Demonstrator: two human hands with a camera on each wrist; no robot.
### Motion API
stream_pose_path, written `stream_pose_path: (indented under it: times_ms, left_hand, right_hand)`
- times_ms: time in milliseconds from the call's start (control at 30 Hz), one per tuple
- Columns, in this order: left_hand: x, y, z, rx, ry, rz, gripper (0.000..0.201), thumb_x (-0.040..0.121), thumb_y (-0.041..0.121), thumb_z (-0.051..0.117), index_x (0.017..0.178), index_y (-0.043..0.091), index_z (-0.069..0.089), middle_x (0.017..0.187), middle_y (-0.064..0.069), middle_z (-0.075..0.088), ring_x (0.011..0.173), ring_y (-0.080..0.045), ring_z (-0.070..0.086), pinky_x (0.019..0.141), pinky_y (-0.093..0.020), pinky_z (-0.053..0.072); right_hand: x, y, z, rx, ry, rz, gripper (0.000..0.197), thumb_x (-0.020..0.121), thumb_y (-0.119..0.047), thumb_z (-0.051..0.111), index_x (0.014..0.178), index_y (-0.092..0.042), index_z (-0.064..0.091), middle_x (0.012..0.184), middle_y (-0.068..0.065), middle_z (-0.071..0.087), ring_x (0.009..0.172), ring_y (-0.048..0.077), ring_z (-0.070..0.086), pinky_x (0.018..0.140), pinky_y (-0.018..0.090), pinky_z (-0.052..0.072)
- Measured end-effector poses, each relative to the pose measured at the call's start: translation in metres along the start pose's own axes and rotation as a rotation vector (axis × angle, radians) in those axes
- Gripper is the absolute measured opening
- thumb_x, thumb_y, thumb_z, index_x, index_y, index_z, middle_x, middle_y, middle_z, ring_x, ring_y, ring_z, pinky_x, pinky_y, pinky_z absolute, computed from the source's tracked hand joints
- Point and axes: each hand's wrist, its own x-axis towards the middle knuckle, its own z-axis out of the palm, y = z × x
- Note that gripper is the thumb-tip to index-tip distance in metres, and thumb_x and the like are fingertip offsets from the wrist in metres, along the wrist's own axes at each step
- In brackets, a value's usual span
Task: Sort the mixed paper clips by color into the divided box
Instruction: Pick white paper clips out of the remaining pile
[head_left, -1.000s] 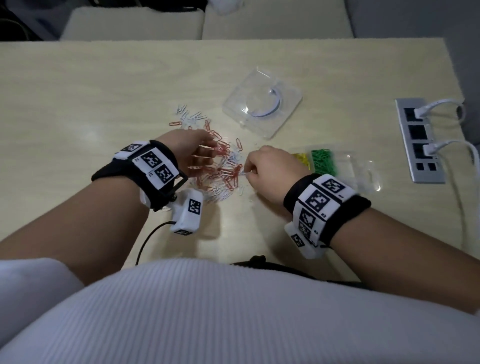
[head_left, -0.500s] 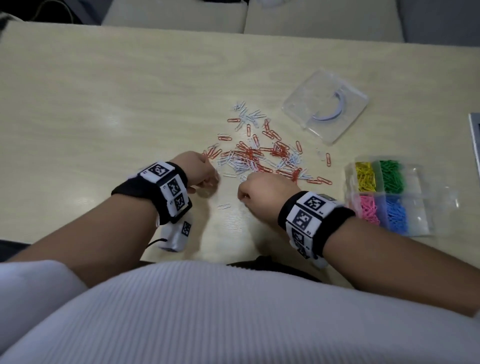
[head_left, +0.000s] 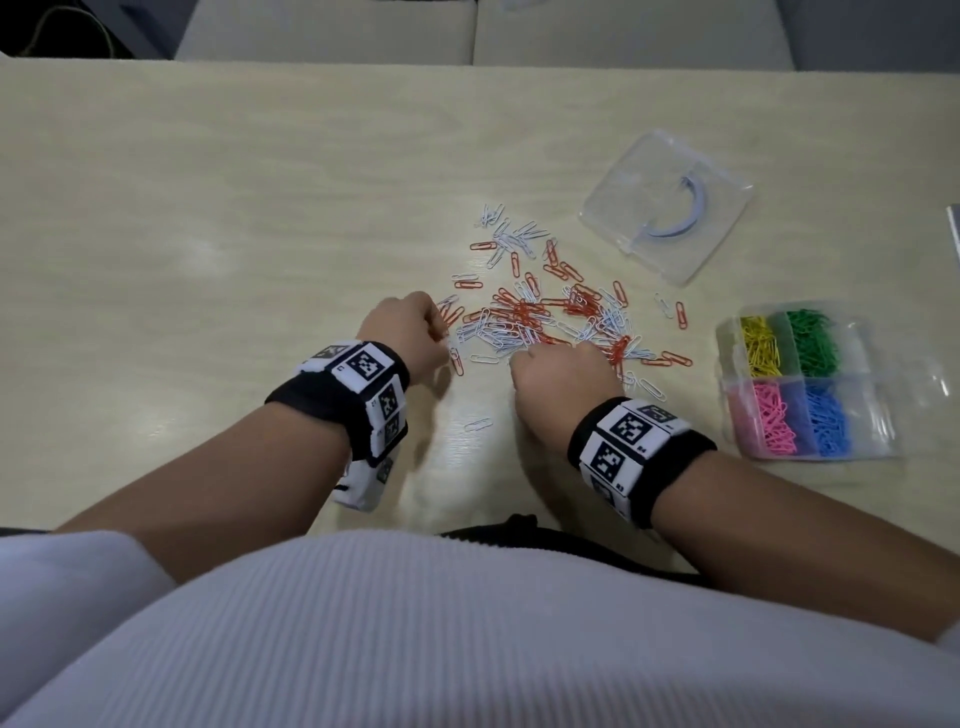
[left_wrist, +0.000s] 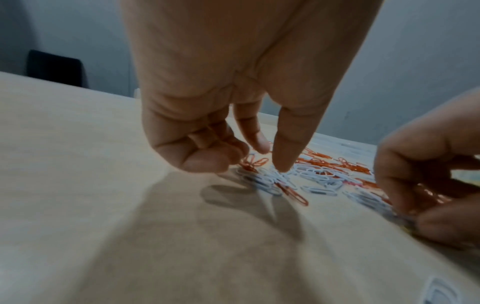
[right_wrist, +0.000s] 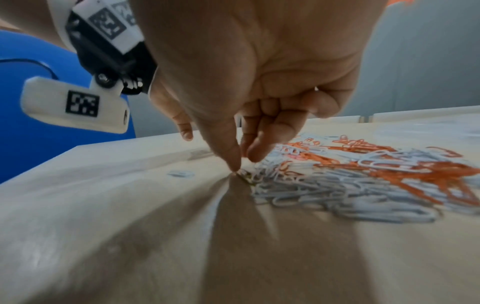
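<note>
Pale wood table (head_left: 208, 218); red-and-white paper clip pile (head_left: 540, 317) mid-frame. Left hand (head_left: 408, 332) clutches red clips; right hand (head_left: 563, 382) pinches at pile edge, catch unclear. Divided box (head_left: 878, 415) right.

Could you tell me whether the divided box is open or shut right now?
Open: the divided box shows its sorted clips uncovered, and its clear lid lies apart on the table.

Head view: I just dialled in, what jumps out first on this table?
A loose heap of orange and white paper clips sprawls mid-table, with the left hand at its left edge and the right hand at its near edge, both picking at it. To the right sits the divided box, already holding yellow, green, pink and blue clips, and behind the heap lies a clear lid.
</note>
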Motion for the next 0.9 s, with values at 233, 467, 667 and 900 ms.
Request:
stream_pose_path:
  times_ms: [233, 467, 667, 900]
  left_hand:
    - [0.003, 0.008, 0.009, 0.116, -0.057, 0.003, 0.064, 0.06, 0.015, 0.083, 0.115, 0.025, 0.052, 0.11, -0.006, 0.044, 0.095, -0.027, 0.055, 0.08, -0.032, 0.049]
    - [0.001, 0.024, 0.021, 0.151, -0.092, 0.105, 0.051, 0.072, 0.016, 0.075, 0.116, 0.022, 0.051, 0.111, -0.007, 0.047, 0.086, -0.021, 0.048, 0.073, -0.027, 0.039]
    - [0.002, 0.043, 0.03, 0.184, -0.116, 0.13, 0.048, 0.073, 0.017, 0.074, 0.115, 0.02, 0.052, 0.112, -0.009, 0.048, 0.091, -0.027, 0.054, 0.075, -0.033, 0.051]
    - [0.001, 0.062, 0.039, 0.252, -0.079, 0.149, 0.033, 0.08, 0.02, 0.067, 0.11, 0.02, 0.053, 0.107, -0.009, 0.05, 0.084, -0.025, 0.051, 0.069, -0.032, 0.041]
  right_hand:
    - [-0.003, 0.003, 0.0, -0.041, -0.044, 0.011, 0.024, 0.092, -0.01, 0.042, 0.11, -0.015, 0.058, 0.109, 0.005, 0.06, 0.099, 0.025, 0.06, 0.087, 0.038, 0.039]
    - [-0.008, 0.012, 0.002, 0.11, 0.005, 0.033, 0.014, 0.091, -0.024, 0.046, 0.103, -0.019, 0.053, 0.103, 0.003, 0.057, 0.091, 0.023, 0.058, 0.077, 0.036, 0.043]
    - [-0.035, 0.076, -0.013, 0.549, 0.29, 0.467, 0.008, 0.092, -0.023, 0.048, 0.093, -0.02, 0.055, 0.087, -0.002, 0.061, 0.079, 0.02, 0.058, 0.068, 0.03, 0.045]
    - [-0.063, 0.138, -0.01, 0.667, 0.47, 0.792, 0.018, 0.091, -0.021, 0.052, 0.098, -0.022, 0.068, 0.096, 0.001, 0.07, 0.091, 0.023, 0.063, 0.082, 0.033, 0.052]
